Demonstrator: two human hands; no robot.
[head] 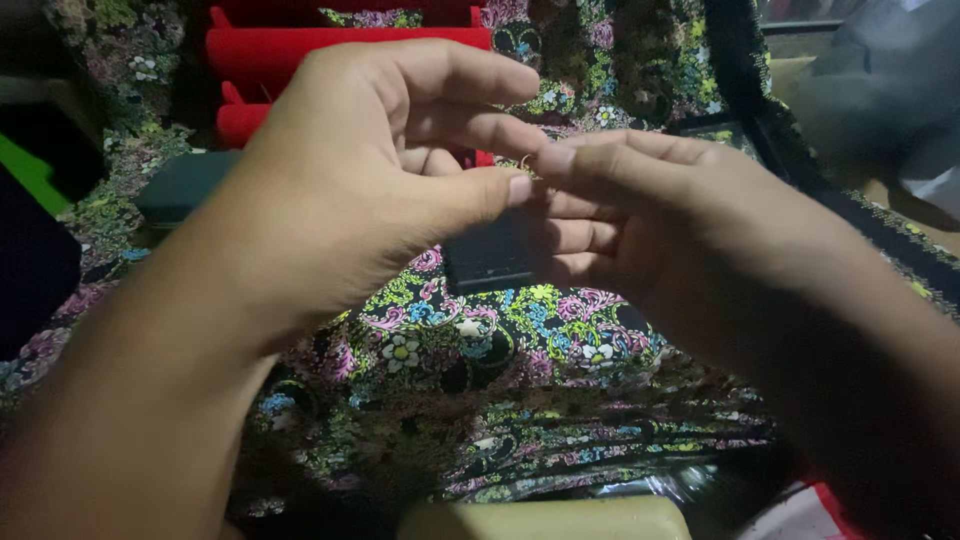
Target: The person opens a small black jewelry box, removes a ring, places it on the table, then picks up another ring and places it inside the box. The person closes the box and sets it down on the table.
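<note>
Floral cloth under both hands; red trays beyond. Left hand & right hand pinch small gold ring between fingertips, w/ axis too small to tell.

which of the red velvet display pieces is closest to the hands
The small red velvet piece at lower left, just behind the left hand; the long red velvet bar lies farther back.

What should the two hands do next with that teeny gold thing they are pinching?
Probably keep the pinch and ease the tiny gold ring down toward the dark box just beneath. The left hand and right hand meet fingertip to fingertip around it, above the flowery cloth, where it could easily get lost.
</note>
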